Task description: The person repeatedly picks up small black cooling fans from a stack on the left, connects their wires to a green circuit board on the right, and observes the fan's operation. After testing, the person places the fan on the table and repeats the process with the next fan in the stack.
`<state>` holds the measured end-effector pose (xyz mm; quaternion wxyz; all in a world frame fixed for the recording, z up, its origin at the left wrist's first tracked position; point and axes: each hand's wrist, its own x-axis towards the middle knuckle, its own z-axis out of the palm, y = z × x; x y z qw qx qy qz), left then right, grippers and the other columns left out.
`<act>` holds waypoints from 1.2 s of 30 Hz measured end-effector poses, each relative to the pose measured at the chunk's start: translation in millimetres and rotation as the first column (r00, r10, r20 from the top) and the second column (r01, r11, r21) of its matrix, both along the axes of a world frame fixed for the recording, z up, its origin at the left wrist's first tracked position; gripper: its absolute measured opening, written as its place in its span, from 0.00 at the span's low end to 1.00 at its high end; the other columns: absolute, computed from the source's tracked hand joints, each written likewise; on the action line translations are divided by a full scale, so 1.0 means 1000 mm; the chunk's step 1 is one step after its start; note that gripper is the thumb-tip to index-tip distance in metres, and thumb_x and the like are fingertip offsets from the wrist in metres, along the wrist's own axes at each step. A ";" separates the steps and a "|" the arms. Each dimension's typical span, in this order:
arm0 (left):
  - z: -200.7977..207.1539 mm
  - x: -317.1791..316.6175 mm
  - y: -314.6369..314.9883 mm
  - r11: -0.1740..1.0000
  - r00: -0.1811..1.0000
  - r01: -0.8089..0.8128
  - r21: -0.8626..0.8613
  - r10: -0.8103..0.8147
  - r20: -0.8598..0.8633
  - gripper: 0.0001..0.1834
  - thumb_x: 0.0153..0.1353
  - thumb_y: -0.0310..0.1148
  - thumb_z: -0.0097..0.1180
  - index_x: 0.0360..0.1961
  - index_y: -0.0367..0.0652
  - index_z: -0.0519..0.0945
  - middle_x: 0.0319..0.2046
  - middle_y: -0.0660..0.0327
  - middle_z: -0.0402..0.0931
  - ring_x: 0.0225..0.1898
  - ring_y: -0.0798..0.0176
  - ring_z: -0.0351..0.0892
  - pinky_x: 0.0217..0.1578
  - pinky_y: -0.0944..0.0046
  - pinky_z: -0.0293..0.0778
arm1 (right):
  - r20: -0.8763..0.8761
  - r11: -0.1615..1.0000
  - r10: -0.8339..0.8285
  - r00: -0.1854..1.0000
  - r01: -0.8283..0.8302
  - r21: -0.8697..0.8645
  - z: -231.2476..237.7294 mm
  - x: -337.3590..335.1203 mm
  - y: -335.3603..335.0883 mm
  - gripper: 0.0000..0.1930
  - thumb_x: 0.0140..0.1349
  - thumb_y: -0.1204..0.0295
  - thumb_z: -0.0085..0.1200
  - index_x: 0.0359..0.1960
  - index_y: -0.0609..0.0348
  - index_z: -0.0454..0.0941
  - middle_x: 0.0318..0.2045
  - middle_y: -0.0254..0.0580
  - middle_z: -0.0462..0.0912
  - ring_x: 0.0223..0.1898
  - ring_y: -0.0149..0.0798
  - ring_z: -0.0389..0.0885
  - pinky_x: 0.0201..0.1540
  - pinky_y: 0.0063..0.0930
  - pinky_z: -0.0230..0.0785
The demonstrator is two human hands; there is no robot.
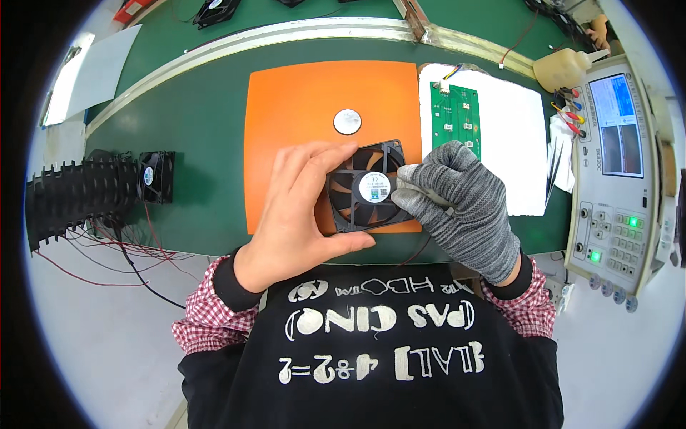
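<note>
A black square cooling fan [364, 214] with a round white label on its hub lies over the lower right part of an orange mat [286, 107]. My bare left hand [296, 207] grips the fan's left side, fingers at the far edge and thumb along the near edge. My right hand [457, 207], in a grey knitted glove, is closed in a pinch at the fan's right edge. Its fingertips touch the frame beside the label; what they pinch is hidden. Beyond the fan, a round silver-white disc [348, 122] rests on the mat.
To the right, a green circuit board [456, 118] sits on a white pad [514, 143]. A test instrument [614, 179] with a lit screen and a cream squeeze bottle [562, 69] stand beyond. At left are stacked black fans [86, 189] with trailing red wires. Another person's hand [599, 32] shows far right.
</note>
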<state>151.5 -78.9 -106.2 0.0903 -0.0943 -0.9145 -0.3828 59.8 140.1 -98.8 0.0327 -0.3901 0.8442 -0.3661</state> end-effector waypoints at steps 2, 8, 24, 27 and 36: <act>0.000 -0.001 0.000 1.000 1.000 -0.001 -0.010 0.001 -0.009 0.50 0.33 0.37 0.79 0.61 0.40 0.70 0.53 0.53 0.70 0.55 0.47 0.66 0.57 0.50 0.63 | -0.006 1.000 0.018 1.000 -0.018 -0.018 -0.003 -0.001 0.000 0.12 0.54 0.69 0.67 0.39 0.56 0.84 0.32 0.42 0.76 0.29 0.43 0.81 0.32 0.34 0.76; -0.003 -0.001 -0.001 1.000 1.000 -0.003 -0.017 0.003 -0.007 0.50 0.32 0.39 0.80 0.61 0.39 0.71 0.54 0.53 0.70 0.56 0.48 0.66 0.58 0.52 0.63 | -0.058 0.998 0.049 0.997 -0.051 -0.030 -0.008 -0.003 -0.002 0.12 0.54 0.69 0.67 0.39 0.57 0.84 0.31 0.42 0.75 0.29 0.43 0.80 0.31 0.34 0.75; -0.001 0.000 -0.003 0.997 1.000 0.016 -0.075 -0.016 0.000 0.52 0.34 0.44 0.79 0.62 0.38 0.70 0.56 0.52 0.70 0.57 0.48 0.66 0.59 0.53 0.63 | -0.041 0.998 0.042 0.998 -0.044 -0.049 -0.008 -0.003 -0.003 0.12 0.54 0.69 0.67 0.38 0.58 0.85 0.31 0.41 0.77 0.29 0.41 0.81 0.31 0.33 0.75; 0.004 0.001 -0.001 1.000 1.000 0.011 0.014 -0.011 0.001 0.48 0.32 0.41 0.79 0.59 0.42 0.73 0.57 0.51 0.69 0.56 0.45 0.67 0.57 0.48 0.64 | -0.045 0.998 0.051 0.998 -0.052 -0.031 -0.005 -0.004 -0.004 0.12 0.54 0.69 0.67 0.38 0.58 0.85 0.31 0.42 0.77 0.30 0.42 0.81 0.31 0.33 0.75; -0.004 0.005 -0.004 0.977 0.980 0.119 -0.176 -0.144 -0.138 0.28 0.37 0.36 0.76 0.45 0.45 0.83 0.63 0.40 0.63 0.61 0.36 0.66 0.59 0.45 0.65 | -0.111 0.981 0.088 0.990 -0.067 0.181 0.008 -0.001 -0.008 0.11 0.58 0.68 0.59 0.41 0.58 0.81 0.33 0.43 0.76 0.31 0.44 0.80 0.32 0.37 0.74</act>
